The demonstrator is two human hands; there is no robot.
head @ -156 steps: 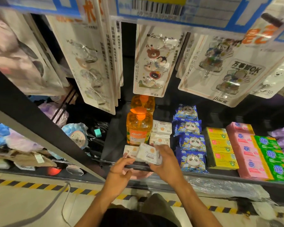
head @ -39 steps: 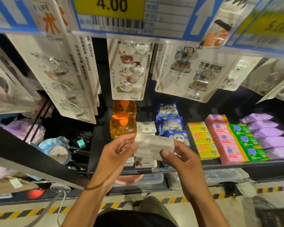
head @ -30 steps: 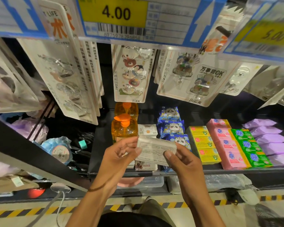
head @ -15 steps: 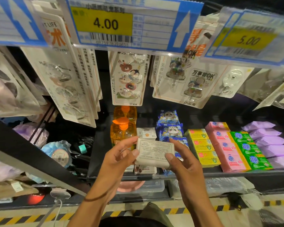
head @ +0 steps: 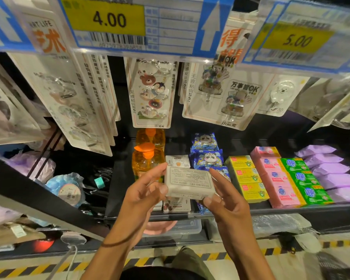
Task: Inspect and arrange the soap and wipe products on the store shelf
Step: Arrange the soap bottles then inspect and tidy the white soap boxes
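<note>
I hold a white soap pack (head: pixel 190 183) in front of the shelf, its printed label side facing me. My left hand (head: pixel 146 190) pinches its left end between thumb and fingers. My right hand (head: pixel 224 199) grips its right end, thumb underneath. On the black shelf (head: pixel 281 210) behind it lie more white soap packs (head: pixel 177 161), two orange pump bottles (head: pixel 147 158), blue panda wipe packs (head: pixel 207 156), yellow soap boxes (head: pixel 249 178), pink soap bars (head: pixel 277 178), green soap bars (head: pixel 305 182) and purple wipe packs (head: pixel 331 170).
Carded adhesive hooks (head: pixel 152 93) hang from pegs above the shelf. Price tags (head: pixel 109 21) on a rail jut out close overhead. A slanted black shelf edge (head: pixel 38 190) with bagged goods (head: pixel 66 190) runs at the left. Below are clear bins (head: pixel 182 227) and hazard-striped floor tape (head: pixel 271 251).
I lifted the soap pack off the shelf front, raised it with both hands and turned it from its edge to its printed label side. My view has tilted up slightly.
</note>
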